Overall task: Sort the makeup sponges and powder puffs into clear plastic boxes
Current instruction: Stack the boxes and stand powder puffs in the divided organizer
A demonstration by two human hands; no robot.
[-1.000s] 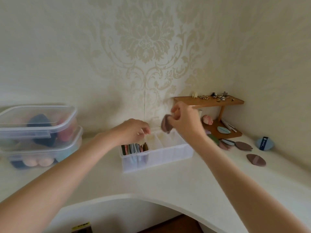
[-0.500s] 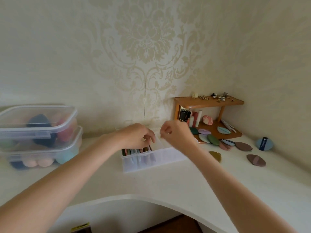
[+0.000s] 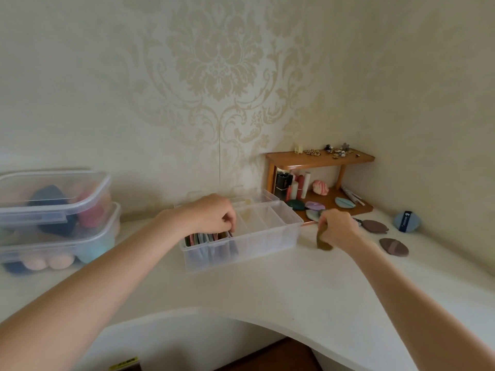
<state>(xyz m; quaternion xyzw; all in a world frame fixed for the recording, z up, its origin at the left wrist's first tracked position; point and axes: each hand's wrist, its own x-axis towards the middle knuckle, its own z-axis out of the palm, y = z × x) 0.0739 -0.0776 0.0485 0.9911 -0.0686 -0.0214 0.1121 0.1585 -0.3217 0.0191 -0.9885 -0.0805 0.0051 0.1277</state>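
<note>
Moved: right hand (image 3: pixel 338 228) is now off the divided box (image 3: pixel 267 236), pinching an olive puff (image 3: pixel 323 241) on the counter (image 3: pixel 308 285) beside it.
Left hand (image 3: pixel 214 216): fingers curled into the filed puffs (image 3: pixel 206 239), parting them, likely making a slot.
Remaining: loose puffs (image 3: pixel 393 246) lying right.

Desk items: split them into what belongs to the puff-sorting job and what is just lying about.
Job:
divided box
olive puff in right hand
left hand at filed puffs
brown puffs
blue puff
stacked sponge boxes

Lying about:
wooden shelf
trinkets
tubes
</note>
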